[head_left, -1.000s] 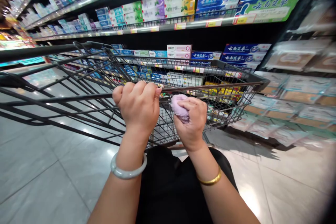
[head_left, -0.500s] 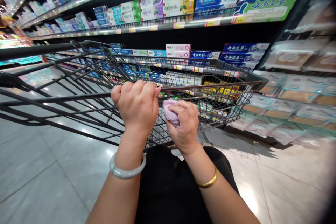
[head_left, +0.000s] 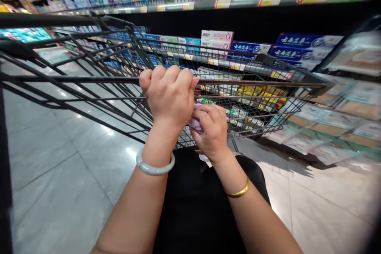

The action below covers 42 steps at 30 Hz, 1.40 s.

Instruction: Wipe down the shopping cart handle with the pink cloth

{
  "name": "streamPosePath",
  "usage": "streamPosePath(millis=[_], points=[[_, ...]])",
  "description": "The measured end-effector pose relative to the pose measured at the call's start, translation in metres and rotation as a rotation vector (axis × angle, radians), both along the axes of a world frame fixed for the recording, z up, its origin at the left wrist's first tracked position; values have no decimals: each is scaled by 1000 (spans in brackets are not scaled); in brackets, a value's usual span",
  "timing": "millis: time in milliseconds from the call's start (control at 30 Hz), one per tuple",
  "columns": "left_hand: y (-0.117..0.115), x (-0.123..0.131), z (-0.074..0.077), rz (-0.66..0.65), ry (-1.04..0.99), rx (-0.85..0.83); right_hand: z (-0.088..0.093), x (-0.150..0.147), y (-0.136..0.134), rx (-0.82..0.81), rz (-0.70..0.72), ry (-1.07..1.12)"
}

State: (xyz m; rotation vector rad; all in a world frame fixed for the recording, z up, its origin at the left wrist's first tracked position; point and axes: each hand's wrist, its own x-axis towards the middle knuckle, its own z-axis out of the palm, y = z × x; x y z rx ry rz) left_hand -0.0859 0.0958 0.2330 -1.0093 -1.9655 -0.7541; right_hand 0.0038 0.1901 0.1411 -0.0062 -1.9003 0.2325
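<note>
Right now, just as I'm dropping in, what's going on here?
A person's left hand is closed around the top side rail of a shopping cart. The right hand holds a crumpled purple cloth just below that rail; whether it touches the cart is hidden. Shelves of boxes stand beyond.

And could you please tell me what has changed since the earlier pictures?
The right hand has carried the lavender cloth leftward below the cart rail, nearer the left hand, and the view has tilted down. Unchanged: the left hand grips the rail, the right hand the cloth.
</note>
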Motion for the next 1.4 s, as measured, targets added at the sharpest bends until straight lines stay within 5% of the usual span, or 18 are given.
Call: streamPosePath(millis=[267,467,700,1267,1400], points=[[0,5,5,-9,-48,-57,5,11,17,8,-91,104],[2,5,9,102,45,-131,-9,3,8,28,82,-136],[3,1,6,54,30,-91,-7,8,22,4,-56,61],[6,-11,0,100,140,-90,-20,2,5,59,115,-207],[6,-11,0,51,80,-64,-17,8,18,35,42,-9]])
